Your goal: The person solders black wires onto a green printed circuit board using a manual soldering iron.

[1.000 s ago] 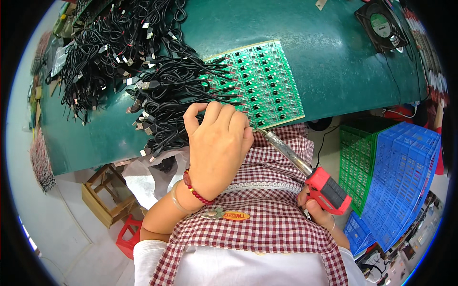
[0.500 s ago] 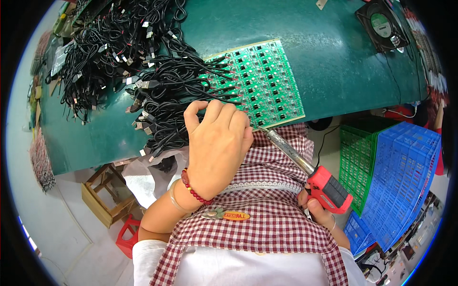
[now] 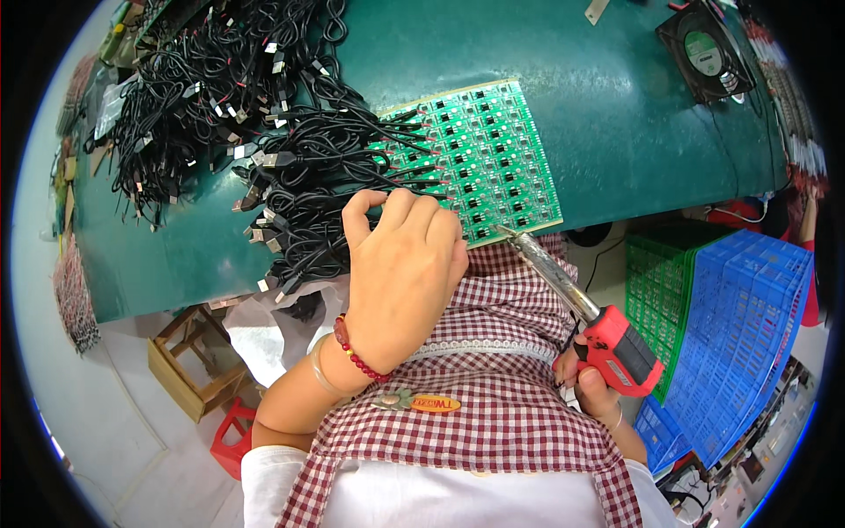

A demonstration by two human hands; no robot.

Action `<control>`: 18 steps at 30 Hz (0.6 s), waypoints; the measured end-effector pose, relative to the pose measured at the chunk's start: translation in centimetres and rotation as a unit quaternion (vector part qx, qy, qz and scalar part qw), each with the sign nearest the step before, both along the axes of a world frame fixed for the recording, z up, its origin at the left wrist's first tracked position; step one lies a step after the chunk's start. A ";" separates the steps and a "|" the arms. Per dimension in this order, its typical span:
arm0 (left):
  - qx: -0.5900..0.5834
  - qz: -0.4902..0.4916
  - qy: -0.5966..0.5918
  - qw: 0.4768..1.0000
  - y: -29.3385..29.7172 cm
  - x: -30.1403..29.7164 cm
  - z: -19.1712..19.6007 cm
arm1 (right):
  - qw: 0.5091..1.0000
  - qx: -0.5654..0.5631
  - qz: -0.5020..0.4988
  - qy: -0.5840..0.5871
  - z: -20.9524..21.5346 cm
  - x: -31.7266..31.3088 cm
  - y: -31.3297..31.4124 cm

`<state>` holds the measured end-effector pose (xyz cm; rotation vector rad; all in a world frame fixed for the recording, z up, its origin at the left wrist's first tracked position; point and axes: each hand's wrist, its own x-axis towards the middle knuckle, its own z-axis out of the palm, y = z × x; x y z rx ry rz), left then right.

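Observation:
My left hand [image 3: 405,264] is closed over the near left corner of a green circuit board panel [image 3: 493,150], fingers bent and pressed together. Whatever sits between its fingertips is hidden behind the hand. In my right hand [image 3: 594,392] is a soldering iron [image 3: 563,286] with a red and black handle and a long metal barrel. Its tip points up and left at the near edge of the panel, right of my left fingers. Black USB cables [image 3: 326,167] lie to the left, several with their red-tipped wire ends on the panel's left rows.
A large heap of black cables [image 3: 202,97] covers the table's far left. At the far right of the green table [image 3: 616,114] stands a small fan [image 3: 704,53]. Green [image 3: 656,299] and blue crates [image 3: 748,317] stand below right; a wooden stool [image 3: 198,365] is below left.
The soldering iron and my right hand have shifted slightly right, its tip moving along the panel's near edge away from my left fingers. The panel's far edge sits slightly nearer. My left hand barely moved.

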<state>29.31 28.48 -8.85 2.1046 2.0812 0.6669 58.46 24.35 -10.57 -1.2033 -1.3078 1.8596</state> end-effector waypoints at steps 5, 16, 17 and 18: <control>-0.006 -0.001 0.001 1.000 -0.1 -0.1 0.1 | 0.999 -0.014 -0.037 0.009 0.3 -0.2 0.6; -0.005 0.000 0.007 1.000 0.0 0.0 0.0 | 0.993 0.004 0.077 -0.087 -0.7 1.1 0.5; -0.007 0.000 0.007 1.000 0.0 0.0 0.0 | 0.992 0.017 0.092 -0.083 -0.8 1.3 0.5; -0.007 -0.002 0.005 1.000 0.1 0.0 0.0 | 0.992 0.015 0.092 -0.083 -0.4 0.9 0.4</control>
